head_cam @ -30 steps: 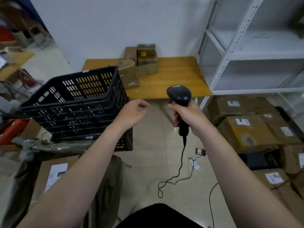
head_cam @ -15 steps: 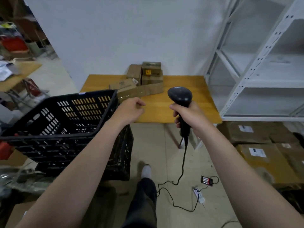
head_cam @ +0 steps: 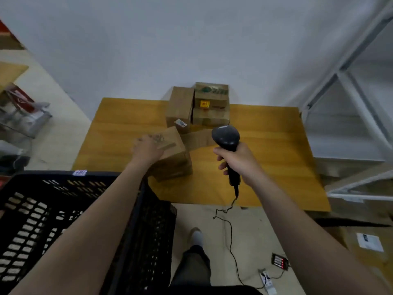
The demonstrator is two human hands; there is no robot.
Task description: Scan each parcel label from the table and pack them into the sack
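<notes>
Several brown cardboard parcels stand on the wooden table (head_cam: 270,150). My left hand (head_cam: 146,149) lies on the top left corner of the nearest parcel (head_cam: 174,158), fingers curled over its edge. Behind it are a taller parcel (head_cam: 180,106) with a small white label, a parcel with a yellow sticker (head_cam: 211,103), and a flat cardboard piece (head_cam: 198,139). Right of the near parcel and above the table, my right hand (head_cam: 237,161) grips the handle of a black barcode scanner (head_cam: 225,136); its cable hangs to the floor. No sack is in view.
A black plastic crate (head_cam: 63,209) stands at the lower left, against the table's front edge. A white metal shelf (head_cam: 353,86) rises at the right. Labelled cartons (head_cam: 365,241) lie on the floor at lower right. A cable and a small device (head_cam: 280,261) lie on the floor.
I have stepped up to the table. My left hand has reached forward from mid-air onto the nearest parcel. My right hand has kept hold of the scanner and moved over the table.
</notes>
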